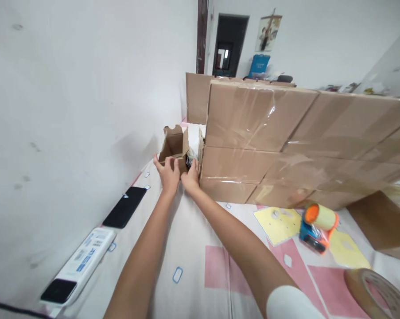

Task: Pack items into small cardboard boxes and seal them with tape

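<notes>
A small open cardboard box stands by the wall, its flaps up and its inside showing. My left hand grips its front edge, thumb spread to the left and fingers bent over the rim. At the box's front right corner, my right hand is closed with its thumb on the cardboard; its fingers reach into the gap beside the box. A white packet sits in that gap, close to the right fingertips. To the right rises a stack of large taped cardboard boxes.
A black phone and a white power strip lie along the white wall. At right are an orange-and-blue tape dispenser, a roll of brown tape and an open carton on the patterned cloth.
</notes>
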`<state>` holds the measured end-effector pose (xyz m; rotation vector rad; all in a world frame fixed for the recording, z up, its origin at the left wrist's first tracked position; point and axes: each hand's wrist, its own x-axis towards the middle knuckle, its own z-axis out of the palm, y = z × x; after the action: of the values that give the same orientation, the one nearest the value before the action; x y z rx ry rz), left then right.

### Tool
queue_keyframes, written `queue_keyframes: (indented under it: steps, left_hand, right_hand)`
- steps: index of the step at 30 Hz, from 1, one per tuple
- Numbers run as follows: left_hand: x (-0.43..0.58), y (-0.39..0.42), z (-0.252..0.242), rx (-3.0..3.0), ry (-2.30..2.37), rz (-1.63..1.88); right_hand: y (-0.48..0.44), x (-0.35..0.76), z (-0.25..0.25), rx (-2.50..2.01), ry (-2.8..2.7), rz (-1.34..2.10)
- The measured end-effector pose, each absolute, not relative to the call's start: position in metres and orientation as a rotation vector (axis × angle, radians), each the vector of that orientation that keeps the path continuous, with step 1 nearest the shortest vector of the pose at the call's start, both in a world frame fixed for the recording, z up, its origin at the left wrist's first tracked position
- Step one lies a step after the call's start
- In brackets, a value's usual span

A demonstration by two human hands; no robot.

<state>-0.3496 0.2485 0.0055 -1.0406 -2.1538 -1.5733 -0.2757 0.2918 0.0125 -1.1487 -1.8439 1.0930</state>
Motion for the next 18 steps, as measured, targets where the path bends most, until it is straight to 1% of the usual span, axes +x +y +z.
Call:
queue_keyframes:
  steps: [3, 9, 18]
  left_hand:
    - [-0.356, 0.248, 0.004, -0.997, -2.141, -1.574]
    - [-0.355, 0.245, 0.006, -0.960, -2.119, -1.557]
    - [-0.365, 0.241, 0.000, -0.916, -2.049, -1.617]
  right_hand:
    - [0.307, -0.290, 0.002, -1.263, -1.818, 1.119]
    - [0.310, -0.299, -0.011, -1.320, -1.775, 1.134]
    - [0.317, -0.310, 0.000, -1.211, -1.553, 1.111]
